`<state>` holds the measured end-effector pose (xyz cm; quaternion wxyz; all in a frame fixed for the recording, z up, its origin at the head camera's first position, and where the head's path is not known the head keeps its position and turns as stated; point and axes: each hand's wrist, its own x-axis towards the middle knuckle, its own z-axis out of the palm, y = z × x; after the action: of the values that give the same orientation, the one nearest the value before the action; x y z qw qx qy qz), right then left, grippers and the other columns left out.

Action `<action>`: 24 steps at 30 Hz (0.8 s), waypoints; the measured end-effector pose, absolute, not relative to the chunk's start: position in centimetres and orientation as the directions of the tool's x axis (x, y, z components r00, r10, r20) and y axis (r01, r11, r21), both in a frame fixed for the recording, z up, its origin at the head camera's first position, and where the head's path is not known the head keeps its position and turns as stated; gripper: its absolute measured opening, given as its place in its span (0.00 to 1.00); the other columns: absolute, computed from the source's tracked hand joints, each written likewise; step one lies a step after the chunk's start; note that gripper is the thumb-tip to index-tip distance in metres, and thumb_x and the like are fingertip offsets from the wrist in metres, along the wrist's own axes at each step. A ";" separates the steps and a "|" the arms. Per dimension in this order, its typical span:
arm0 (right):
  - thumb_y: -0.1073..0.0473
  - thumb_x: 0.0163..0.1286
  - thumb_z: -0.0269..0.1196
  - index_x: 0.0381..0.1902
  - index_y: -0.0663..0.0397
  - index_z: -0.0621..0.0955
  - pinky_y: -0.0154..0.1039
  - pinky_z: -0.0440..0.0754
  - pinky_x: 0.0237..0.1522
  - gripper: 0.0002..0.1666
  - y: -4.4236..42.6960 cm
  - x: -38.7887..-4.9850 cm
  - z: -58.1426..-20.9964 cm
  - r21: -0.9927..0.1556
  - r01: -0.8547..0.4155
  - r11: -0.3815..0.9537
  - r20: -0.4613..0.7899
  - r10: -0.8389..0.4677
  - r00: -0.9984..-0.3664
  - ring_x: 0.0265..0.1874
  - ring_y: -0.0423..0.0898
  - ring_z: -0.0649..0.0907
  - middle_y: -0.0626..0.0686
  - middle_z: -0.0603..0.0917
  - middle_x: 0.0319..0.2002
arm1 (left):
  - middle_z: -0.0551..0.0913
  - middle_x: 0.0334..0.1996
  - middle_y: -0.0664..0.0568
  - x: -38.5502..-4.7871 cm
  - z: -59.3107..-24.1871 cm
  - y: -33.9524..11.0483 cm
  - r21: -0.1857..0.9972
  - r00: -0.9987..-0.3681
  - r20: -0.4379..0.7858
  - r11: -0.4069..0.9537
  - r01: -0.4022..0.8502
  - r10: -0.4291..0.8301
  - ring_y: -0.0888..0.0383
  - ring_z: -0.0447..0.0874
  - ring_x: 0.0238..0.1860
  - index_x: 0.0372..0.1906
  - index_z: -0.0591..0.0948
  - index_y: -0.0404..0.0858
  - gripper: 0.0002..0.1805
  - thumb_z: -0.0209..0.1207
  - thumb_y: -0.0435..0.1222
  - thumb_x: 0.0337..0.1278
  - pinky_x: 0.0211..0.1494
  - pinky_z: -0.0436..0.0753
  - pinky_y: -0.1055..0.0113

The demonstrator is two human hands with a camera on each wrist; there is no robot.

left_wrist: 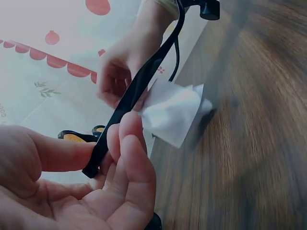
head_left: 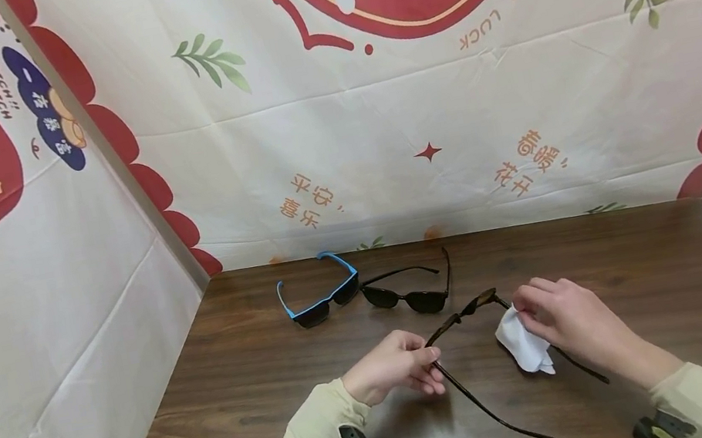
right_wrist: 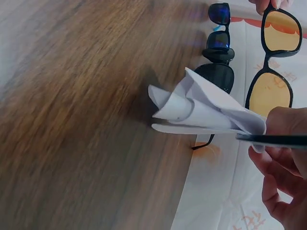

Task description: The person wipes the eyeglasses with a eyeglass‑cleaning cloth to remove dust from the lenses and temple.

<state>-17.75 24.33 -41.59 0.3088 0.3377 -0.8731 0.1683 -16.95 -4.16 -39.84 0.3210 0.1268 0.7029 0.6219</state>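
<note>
A pair of dark-framed glasses with yellow-tinted lenses (right_wrist: 282, 31) is held up above the table, its temple arms unfolded toward me. My left hand (head_left: 400, 367) pinches one temple arm (left_wrist: 139, 86) near the hinge, between thumb and fingers. By the other hinge, my right hand (head_left: 573, 321) pinches a white cloth (head_left: 526, 346) against the second temple arm (head_left: 581, 365). The cloth's loose end hangs below the fingers in folds. How far it wraps around the arm is hidden.
Blue-framed sunglasses (head_left: 313, 315) and black sunglasses (head_left: 427, 302) lie side by side with arms unfolded near the back of the brown wooden table (head_left: 248, 394). Printed white cloth walls (head_left: 364, 130) rise behind the table and at both sides.
</note>
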 end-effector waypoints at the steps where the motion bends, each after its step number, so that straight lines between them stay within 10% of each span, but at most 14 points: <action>1: 0.67 0.46 0.67 0.30 0.49 0.80 0.40 0.72 0.23 0.13 24.5 -17.7 -41.6 -0.082 -0.696 0.714 0.648 -0.492 -0.581 0.22 0.38 0.71 0.39 0.77 0.28 | 0.79 0.21 0.45 -17.0 -39.9 -4.2 0.955 -0.766 -0.294 0.194 -0.223 0.572 0.60 0.81 0.21 0.27 0.74 0.32 0.11 0.51 0.28 0.69 0.30 0.82 0.66; 12: 0.55 0.63 0.58 0.28 0.40 0.75 0.38 0.71 0.25 0.04 26.5 -16.4 -41.7 -0.032 -0.724 0.690 0.607 -0.562 -0.562 0.23 0.34 0.69 0.34 0.71 0.28 | 0.79 0.20 0.48 -18.3 -40.0 -4.8 0.967 -0.790 -0.249 0.187 -0.173 0.560 0.61 0.82 0.23 0.30 0.73 0.31 0.10 0.49 0.28 0.69 0.33 0.83 0.66; 24: 0.41 0.76 0.38 0.26 0.42 0.75 0.30 0.66 0.29 0.25 27.6 -14.9 -40.3 0.020 -0.746 0.666 0.641 -0.581 -0.502 0.21 0.31 0.70 0.34 0.70 0.27 | 0.82 0.28 0.34 -18.6 -40.4 -5.0 0.975 -0.852 -0.216 0.152 -0.163 0.477 0.51 0.86 0.28 0.31 0.71 0.32 0.08 0.49 0.28 0.70 0.37 0.84 0.58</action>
<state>-14.87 27.62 -40.27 0.3152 0.3871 -0.8565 0.1308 -18.56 -5.00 -40.43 0.2490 0.1095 0.7169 0.6419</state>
